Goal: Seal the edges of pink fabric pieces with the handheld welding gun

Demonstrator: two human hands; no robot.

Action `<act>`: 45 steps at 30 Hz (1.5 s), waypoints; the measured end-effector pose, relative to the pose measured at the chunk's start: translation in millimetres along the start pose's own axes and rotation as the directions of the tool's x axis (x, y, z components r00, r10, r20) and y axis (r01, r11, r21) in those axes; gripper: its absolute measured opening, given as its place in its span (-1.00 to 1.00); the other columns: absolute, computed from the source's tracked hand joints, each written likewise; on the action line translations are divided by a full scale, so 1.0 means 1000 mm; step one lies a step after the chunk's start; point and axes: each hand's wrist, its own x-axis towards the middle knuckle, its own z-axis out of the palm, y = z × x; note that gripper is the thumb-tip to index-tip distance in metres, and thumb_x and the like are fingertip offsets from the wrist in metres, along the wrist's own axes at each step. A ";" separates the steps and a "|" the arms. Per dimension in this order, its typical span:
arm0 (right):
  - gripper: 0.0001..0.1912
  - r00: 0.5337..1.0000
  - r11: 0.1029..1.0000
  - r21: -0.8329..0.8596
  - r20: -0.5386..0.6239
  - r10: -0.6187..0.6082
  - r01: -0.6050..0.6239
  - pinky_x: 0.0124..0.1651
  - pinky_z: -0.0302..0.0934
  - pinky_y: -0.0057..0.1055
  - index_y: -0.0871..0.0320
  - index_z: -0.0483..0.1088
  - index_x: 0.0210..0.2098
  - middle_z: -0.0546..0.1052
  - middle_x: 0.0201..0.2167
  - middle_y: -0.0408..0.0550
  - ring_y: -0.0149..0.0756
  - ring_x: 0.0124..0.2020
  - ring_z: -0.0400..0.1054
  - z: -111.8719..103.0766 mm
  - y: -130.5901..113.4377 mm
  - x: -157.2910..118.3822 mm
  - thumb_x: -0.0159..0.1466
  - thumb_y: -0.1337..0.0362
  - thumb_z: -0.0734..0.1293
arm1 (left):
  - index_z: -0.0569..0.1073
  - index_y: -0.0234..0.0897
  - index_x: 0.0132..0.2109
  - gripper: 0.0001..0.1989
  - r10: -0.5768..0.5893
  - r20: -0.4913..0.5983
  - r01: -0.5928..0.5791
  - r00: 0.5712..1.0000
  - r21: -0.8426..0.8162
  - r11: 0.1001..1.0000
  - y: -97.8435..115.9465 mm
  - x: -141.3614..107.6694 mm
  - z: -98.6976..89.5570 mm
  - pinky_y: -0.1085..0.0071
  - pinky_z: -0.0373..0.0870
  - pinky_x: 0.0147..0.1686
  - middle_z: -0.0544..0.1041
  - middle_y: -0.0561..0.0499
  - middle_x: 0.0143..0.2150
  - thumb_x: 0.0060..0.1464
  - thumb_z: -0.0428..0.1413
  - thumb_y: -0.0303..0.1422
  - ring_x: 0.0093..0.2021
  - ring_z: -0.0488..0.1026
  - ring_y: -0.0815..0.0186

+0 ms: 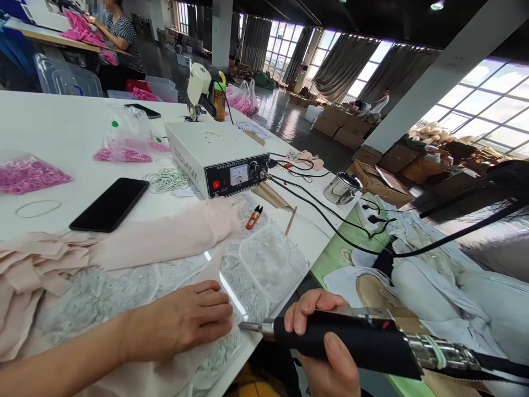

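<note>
My right hand (pixel 326 336) is wrapped round a black handheld tool (pixel 351 339) with a metal tip that points left and a cable at its rear. The tip reaches the edge of thin pale pink fabric (pixel 165 375) on a marbled mat (pixel 273 259). Just left of the tip, my left hand (pixel 185 314) lies palm down on that fabric, fingers together and curled a little, their tips pressed down. Whether it pinches the cloth cannot be made out. Beyond it stretches a folded pink fabric piece (pixel 165 237), with ruffled layers (pixel 37 264) at the left.
A white control box (pixel 219 149) stands on the white table (pixel 53 121). Orange snips (pixel 253 217), a black phone (pixel 111 204), a metal cup (pixel 342 188) and bags of pink pieces (pixel 31 172) lie around. Black cables cross the right side. A person sits at the far left.
</note>
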 end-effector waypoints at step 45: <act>-0.83 0.996 0.996 -0.091 0.093 0.001 0.007 -0.45 0.41 -0.33 -0.06 0.44 -0.15 0.41 -0.35 -0.18 -0.39 -0.53 0.34 0.003 -0.005 -0.006 0.32 0.04 0.37 | 0.41 -0.17 0.13 -0.57 -0.050 0.069 0.048 0.996 0.023 0.999 -0.005 -0.007 0.008 0.16 0.30 0.16 0.57 -0.16 -0.01 0.11 0.18 -0.52 -0.03 0.50 0.10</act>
